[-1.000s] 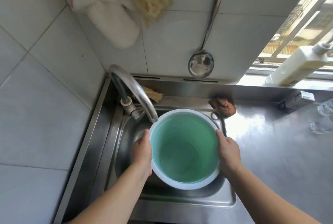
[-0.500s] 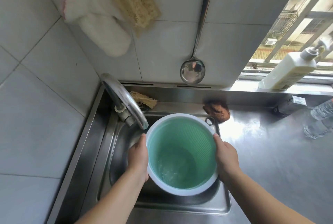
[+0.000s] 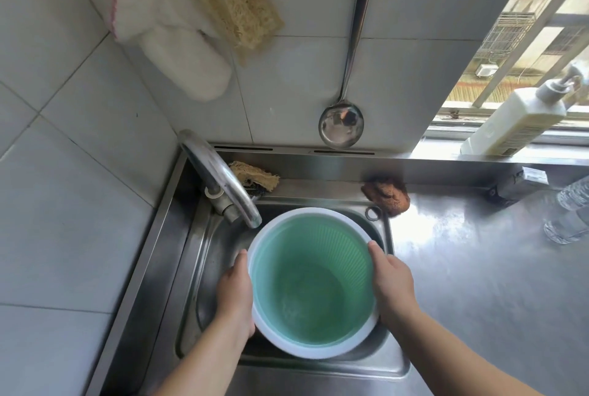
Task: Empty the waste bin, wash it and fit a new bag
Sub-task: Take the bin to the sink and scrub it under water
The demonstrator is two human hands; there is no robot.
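The waste bin is round, with a green ribbed inside and a white rim, and it has no bag in it. I hold it upright over the steel sink. My left hand grips its left side and my right hand grips its right side. A little water lies at its bottom. The tap spout ends just beyond the bin's far-left rim; no stream is visible.
A loofah scrap and a brown scrubber lie on the sink's back ledge. On the wall hang a white cloth, a loofah and a ladle. A soap bottle stands on the sill; clear bottles lie on the counter.
The bin has shifted slightly toward me and away from the tap spout, and the water inside has sloshed. My view has tilted up, showing more of the wall hooks.
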